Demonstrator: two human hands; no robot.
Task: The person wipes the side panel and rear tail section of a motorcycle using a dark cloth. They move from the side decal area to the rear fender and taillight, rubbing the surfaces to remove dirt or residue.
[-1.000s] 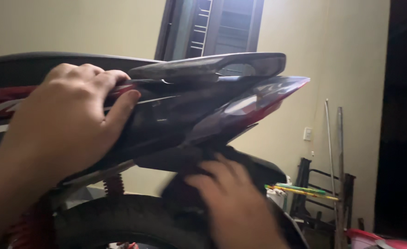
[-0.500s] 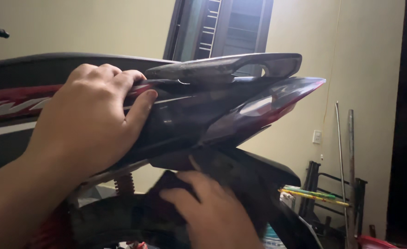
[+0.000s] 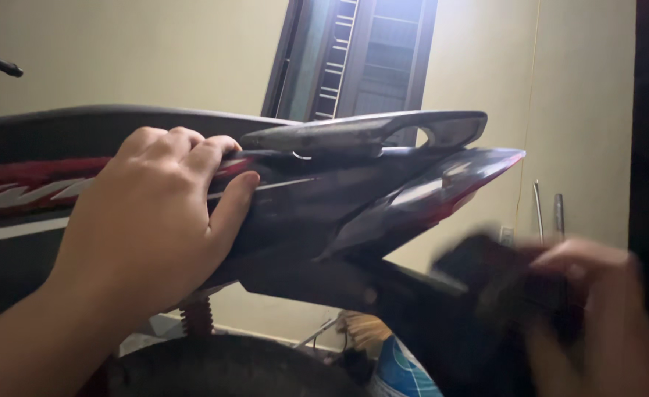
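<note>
The motorcycle's seat is matte black. The side panel beneath it is black with a dark red band, white slanted streaks and a thin pale stripe along its lower edge. The grab rail is dull grey-black with a worn sheen. The tail light is dark smoked with a red tint at its lower rim. The rear fender is plain black, and so is the tyre. The shock spring is red. The blurred object in the right hand looks black. The wall is pale yellowish cream; the window frame is dark grey. A blue-and-white container sits low.
</note>
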